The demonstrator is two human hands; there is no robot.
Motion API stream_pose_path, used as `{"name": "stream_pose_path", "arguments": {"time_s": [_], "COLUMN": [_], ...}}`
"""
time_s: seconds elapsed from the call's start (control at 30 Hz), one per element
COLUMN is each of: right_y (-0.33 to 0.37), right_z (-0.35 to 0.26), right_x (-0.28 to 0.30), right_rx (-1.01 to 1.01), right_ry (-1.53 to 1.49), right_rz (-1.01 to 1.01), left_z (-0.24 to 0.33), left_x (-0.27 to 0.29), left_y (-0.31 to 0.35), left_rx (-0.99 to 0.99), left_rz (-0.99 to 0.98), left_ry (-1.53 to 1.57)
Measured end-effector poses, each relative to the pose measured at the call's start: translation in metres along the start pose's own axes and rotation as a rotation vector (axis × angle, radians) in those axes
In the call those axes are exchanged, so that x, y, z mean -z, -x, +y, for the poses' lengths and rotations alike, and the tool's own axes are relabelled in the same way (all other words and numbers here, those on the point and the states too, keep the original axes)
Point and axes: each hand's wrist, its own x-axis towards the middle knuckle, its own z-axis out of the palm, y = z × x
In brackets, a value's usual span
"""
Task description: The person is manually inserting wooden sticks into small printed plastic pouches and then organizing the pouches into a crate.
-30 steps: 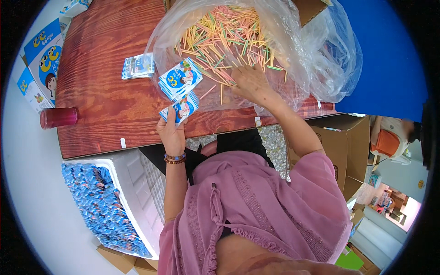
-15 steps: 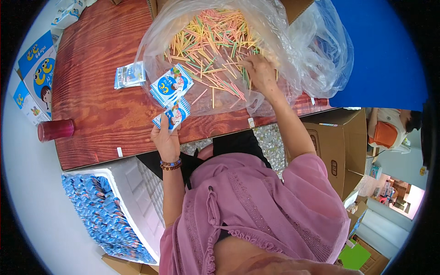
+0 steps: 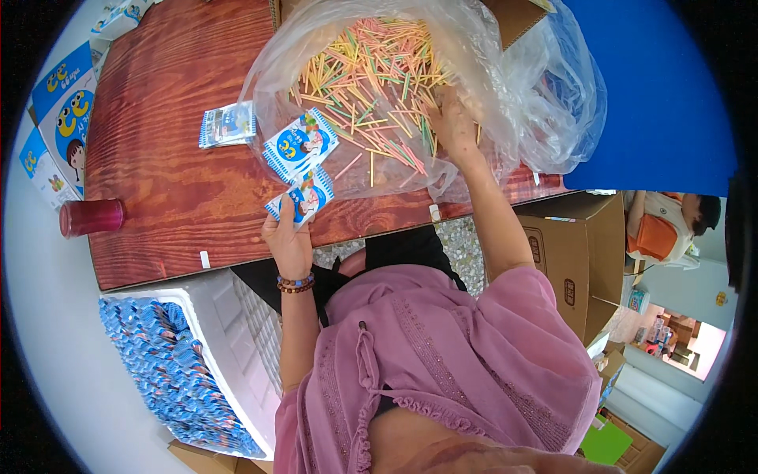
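Observation:
My left hand (image 3: 286, 251) is closed, pinching the corner of a small blue-and-white packet (image 3: 309, 195) near the table's front edge. Just beyond it, a second blue-and-white packet (image 3: 301, 144) lies on the clear plastic bag (image 3: 359, 178), its lower end overlapped by the held one. Thin pink, yellow and green sticks (image 3: 371, 75) are heaped in the spread-open bag. My right hand (image 3: 456, 130) reaches in at the right side of the heap, fingers drawn together and pointing away from me. Its fingertips are partly hidden, so what they hold cannot be made out.
More packets (image 3: 227, 125) lie left of the bag on the red-brown wooden table (image 3: 170, 166). A red cup (image 3: 92, 217) stands at the left edge. Below it, a white foam box (image 3: 229, 347) holds many blue packets. Cardboard boxes (image 3: 580, 261) and another person (image 3: 659, 225) are at right.
My right hand has shifted slightly farther into the bag along the right of the heap, its fingers now pointing more away from me. My left hand keeps its packet almost in place.

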Motion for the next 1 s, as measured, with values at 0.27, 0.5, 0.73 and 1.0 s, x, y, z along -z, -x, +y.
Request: {"name": "stream_pose_path", "arguments": {"time_s": [0.27, 0.5, 0.73, 1.0], "right_y": [-0.007, -0.016, -0.009, -0.004], "right_z": [-0.008, -0.010, 0.013, 0.046], "right_x": [0.010, -0.004, -0.002, -0.019], "right_rx": [0.078, 0.115, 0.150, -0.087], "right_ry": [0.047, 0.242, -0.138, -0.478], "right_rz": [-0.095, -0.266, -0.193, -0.109], "left_z": [-0.001, -0.003, -0.001, -0.005], "left_x": [0.001, 0.001, 0.001, -0.003], "left_y": [-0.001, -0.001, -0.001, -0.003], "left_rx": [0.000, -0.003, -0.012, -0.022], "left_rz": [0.008, 0.016, -0.003, -0.023], "left_ry": [0.017, 0.023, 0.014, -0.024]}}
